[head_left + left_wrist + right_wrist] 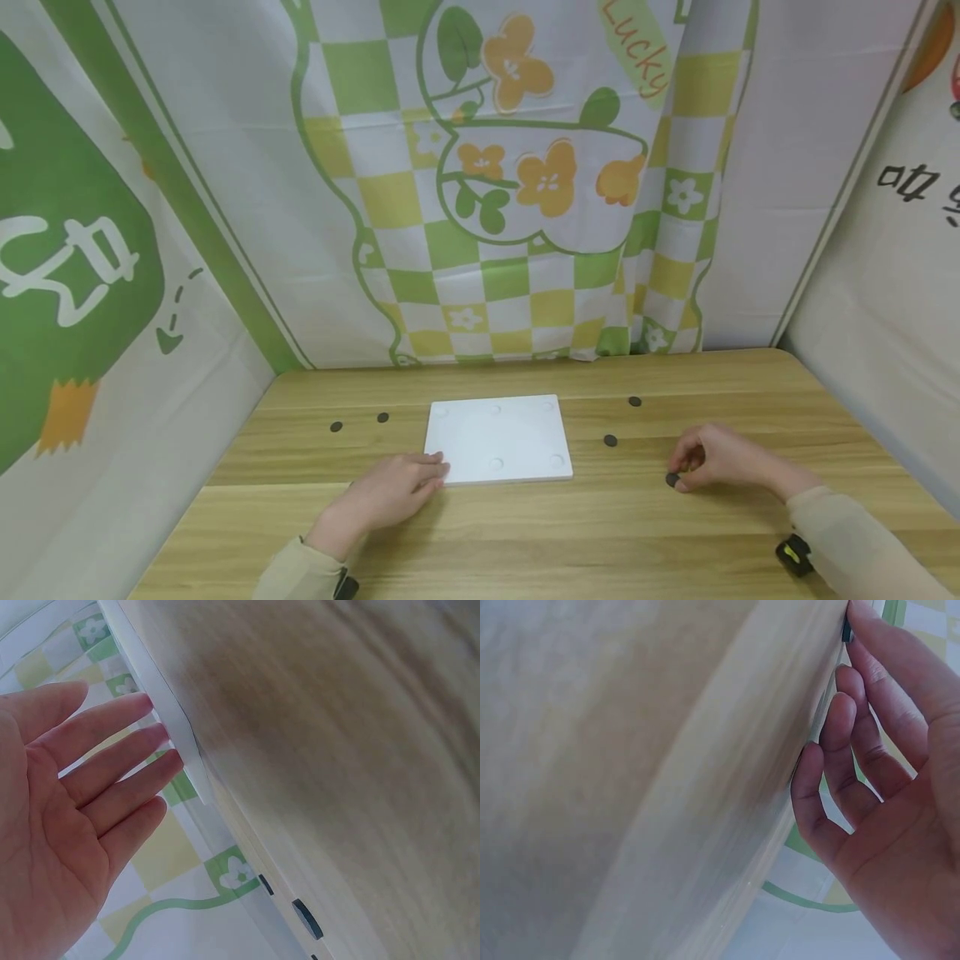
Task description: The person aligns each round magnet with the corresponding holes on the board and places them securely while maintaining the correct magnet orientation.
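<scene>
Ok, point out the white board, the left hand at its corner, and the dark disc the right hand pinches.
White board (498, 437): head view, middle of its top face.
Left hand (399, 490): head view, back of the hand.
Dark disc (671, 480): head view, middle of its exposed part.

A wood-grain desk fills 6 o'clock; checked, flowered cloth reading "Lucky" hangs at 12, a green-patterned panel at 10, a dark-lettered pale panel at 2.
</scene>
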A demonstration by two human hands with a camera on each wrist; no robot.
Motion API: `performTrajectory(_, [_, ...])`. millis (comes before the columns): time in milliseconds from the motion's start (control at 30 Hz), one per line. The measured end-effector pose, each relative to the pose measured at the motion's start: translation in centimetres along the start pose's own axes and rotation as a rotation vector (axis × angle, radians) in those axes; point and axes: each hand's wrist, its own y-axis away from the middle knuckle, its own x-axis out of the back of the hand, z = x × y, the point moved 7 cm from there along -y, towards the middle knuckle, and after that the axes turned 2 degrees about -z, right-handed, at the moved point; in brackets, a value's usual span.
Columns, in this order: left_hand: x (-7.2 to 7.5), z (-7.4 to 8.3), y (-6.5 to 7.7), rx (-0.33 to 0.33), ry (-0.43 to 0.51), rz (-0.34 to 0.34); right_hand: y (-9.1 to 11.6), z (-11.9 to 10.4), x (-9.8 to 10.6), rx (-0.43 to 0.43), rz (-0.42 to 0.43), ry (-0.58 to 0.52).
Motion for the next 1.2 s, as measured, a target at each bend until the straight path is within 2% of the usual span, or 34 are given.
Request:
performTrajectory(967, [0.0, 0.0, 0.1, 0.004, 0.012, -0.002, -0.2, -0.9, -0.3, 0.167, 0.066, 0.092])
performTrajectory(1200, [-0.1, -0.2, 0.1, 0.023, 0.017, -0.009, -0.1, -1.1, -0.1, 0.17, 0.077, 0.107])
